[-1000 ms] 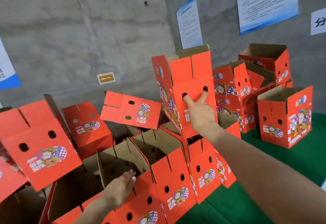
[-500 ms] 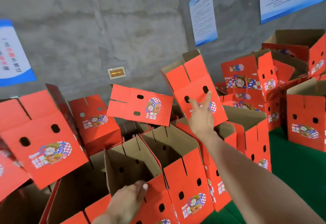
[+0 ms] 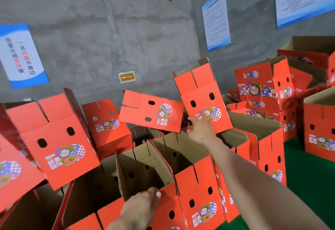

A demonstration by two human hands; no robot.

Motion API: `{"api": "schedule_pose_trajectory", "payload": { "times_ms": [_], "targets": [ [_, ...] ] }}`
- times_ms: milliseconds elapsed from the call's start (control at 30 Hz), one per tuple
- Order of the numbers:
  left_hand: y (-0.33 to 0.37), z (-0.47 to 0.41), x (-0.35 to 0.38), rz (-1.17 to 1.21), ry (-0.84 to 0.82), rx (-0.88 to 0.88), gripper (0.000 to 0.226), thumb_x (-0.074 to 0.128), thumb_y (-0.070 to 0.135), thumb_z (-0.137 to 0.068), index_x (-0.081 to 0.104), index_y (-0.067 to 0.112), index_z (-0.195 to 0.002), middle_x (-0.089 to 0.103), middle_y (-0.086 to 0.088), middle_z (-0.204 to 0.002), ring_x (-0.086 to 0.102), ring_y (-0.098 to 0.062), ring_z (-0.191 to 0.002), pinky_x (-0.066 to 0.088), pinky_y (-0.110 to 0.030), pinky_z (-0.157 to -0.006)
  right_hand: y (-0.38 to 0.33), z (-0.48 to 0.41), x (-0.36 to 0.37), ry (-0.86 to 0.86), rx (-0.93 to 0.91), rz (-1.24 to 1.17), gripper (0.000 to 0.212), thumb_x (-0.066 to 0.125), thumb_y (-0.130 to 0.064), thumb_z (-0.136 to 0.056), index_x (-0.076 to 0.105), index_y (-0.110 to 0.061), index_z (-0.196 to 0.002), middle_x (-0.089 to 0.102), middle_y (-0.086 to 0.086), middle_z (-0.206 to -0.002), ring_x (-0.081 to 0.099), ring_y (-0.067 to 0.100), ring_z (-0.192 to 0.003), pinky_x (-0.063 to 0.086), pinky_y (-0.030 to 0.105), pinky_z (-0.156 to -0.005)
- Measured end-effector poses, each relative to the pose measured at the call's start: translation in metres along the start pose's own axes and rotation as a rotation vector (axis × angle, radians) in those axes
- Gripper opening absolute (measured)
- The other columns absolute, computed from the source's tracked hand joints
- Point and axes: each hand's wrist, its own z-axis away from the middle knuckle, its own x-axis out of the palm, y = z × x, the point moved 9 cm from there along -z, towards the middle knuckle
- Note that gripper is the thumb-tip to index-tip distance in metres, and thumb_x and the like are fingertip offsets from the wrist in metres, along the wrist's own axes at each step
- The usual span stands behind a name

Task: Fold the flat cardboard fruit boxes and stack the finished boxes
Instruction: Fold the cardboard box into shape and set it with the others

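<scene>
A folded red fruit box [image 3: 201,95] with two oval holes and a cartoon print leans tilted on top of the pile, flaps up. My right hand [image 3: 201,130] reaches out with straight fingers, its tips against the box's lower front face. My left hand [image 3: 141,208] rests on the upper edge of a near open red box [image 3: 195,186], fingers bent over the rim. Several more folded red boxes lie heaped at odd angles, among them a big one at the left [image 3: 58,139] and one lying sideways [image 3: 152,111].
Grey concrete walls carry blue-edged posters [image 3: 216,19]. More red boxes are stacked at the right [image 3: 262,92] on a green floor [image 3: 311,175]. Open box tops with brown insides fill the space between my arms.
The tilted box has settled lower and further back onto the pile. My right hand slid from its oval holes down to its lower face. My left hand moved onto the near box's rim.
</scene>
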Motion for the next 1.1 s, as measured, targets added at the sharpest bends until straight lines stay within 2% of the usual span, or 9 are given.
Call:
{"api": "schedule_pose_trajectory", "payload": {
  "times_ms": [267,433,533,633,767,867,933,1000,1100],
  "targets": [
    [0.013,0.045,-0.015,-0.072,0.031,0.106,0.058,0.032,0.040,-0.101,0.014,0.017,-0.152,0.022,-0.002,-0.156,0.022,-0.017,-0.143,0.019,-0.026,-0.115,-0.122,0.113,-0.031,0.250,-0.507,-0.236,0.022,0.058,-0.018,-0.092,0.064,-0.007,-0.110,0.065,0.012,-0.111,0.058,0.032,-0.106,0.045,0.039,-0.090],
    [-0.018,0.151,-0.063,0.256,0.360,0.108,0.046,0.044,0.029,-0.099,0.037,0.017,-0.143,0.040,0.003,-0.145,0.034,-0.006,-0.135,0.018,-0.007,-0.106,-0.192,0.219,-0.021,0.098,-0.678,-0.352,0.012,0.057,-0.018,-0.089,0.068,-0.013,-0.092,0.070,0.001,-0.086,0.065,0.019,-0.081,0.049,0.032,-0.074],
    [-0.083,0.261,-0.050,0.538,0.508,-0.080,0.029,0.060,0.016,-0.091,0.063,0.023,-0.119,0.064,0.016,-0.117,0.056,0.009,-0.107,0.039,-0.008,-0.094,-0.218,0.302,0.005,-0.025,-0.782,-0.434,0.011,0.056,-0.014,-0.084,0.067,-0.014,-0.082,0.067,-0.004,-0.075,0.059,0.010,-0.066,0.045,0.025,-0.064],
    [-0.187,0.415,0.007,0.761,0.679,-0.578,0.027,0.068,0.000,-0.083,0.077,0.024,-0.090,0.074,0.010,-0.089,0.063,0.012,-0.080,0.045,-0.003,-0.076,-0.237,0.386,0.057,-0.182,-0.866,-0.379,0.013,0.066,-0.007,-0.079,0.066,-0.019,-0.077,0.067,-0.009,-0.072,0.057,0.006,-0.063,0.042,0.020,-0.064],
    [-0.281,0.577,0.068,0.813,0.524,-1.004,0.034,0.036,-0.012,-0.096,0.044,-0.016,-0.128,0.040,-0.029,-0.139,0.056,-0.007,-0.115,0.038,-0.016,-0.093,-0.280,0.504,0.130,-0.459,-1.155,-0.084,0.032,0.093,-0.023,-0.047,0.065,-0.030,-0.062,0.061,-0.018,-0.062,0.058,0.000,-0.055,0.045,0.013,-0.054],
    [-0.350,0.697,0.037,0.600,0.666,-1.333,0.046,0.070,-0.003,-0.077,0.054,-0.016,-0.118,0.056,-0.035,-0.120,0.066,-0.021,-0.102,0.041,-0.007,-0.087,-0.320,0.560,0.169,-0.590,-1.193,0.085,0.038,0.089,-0.055,-0.037,0.069,-0.039,-0.066,0.060,-0.030,-0.073,0.057,-0.015,-0.069,0.042,0.000,-0.066],
    [-0.387,0.744,0.004,0.383,0.799,-1.393,0.041,0.072,-0.010,-0.070,0.063,-0.007,-0.111,0.064,-0.028,-0.110,0.065,-0.037,-0.097,0.047,-0.029,-0.086,-0.342,0.587,0.188,-0.719,-1.181,0.102,0.037,0.079,-0.056,-0.062,0.069,-0.040,-0.094,0.061,-0.027,-0.099,0.055,-0.014,-0.094,0.037,0.001,-0.086],
    [-0.423,0.748,-0.023,0.219,0.704,-1.274,0.048,0.074,-0.006,-0.070,0.061,-0.005,-0.116,0.060,-0.026,-0.119,0.058,-0.045,-0.104,0.045,-0.049,-0.087,-0.359,0.604,0.207,-0.758,-1.162,0.026,0.038,0.055,-0.044,-0.092,0.053,-0.033,-0.128,0.047,-0.018,-0.132,0.040,-0.003,-0.123,0.025,0.013,-0.107],
    [-0.475,0.726,-0.041,0.046,0.504,-1.166,0.066,0.068,0.023,-0.083,0.041,0.004,-0.141,0.031,-0.016,-0.152,0.035,-0.037,-0.136,0.031,-0.050,-0.107,-0.374,0.625,0.236,-0.895,-1.080,0.123,0.039,0.046,-0.041,-0.098,0.044,-0.032,-0.136,0.041,-0.016,-0.139,0.035,0.002,-0.129,0.024,0.021,-0.112]
  ]
}}
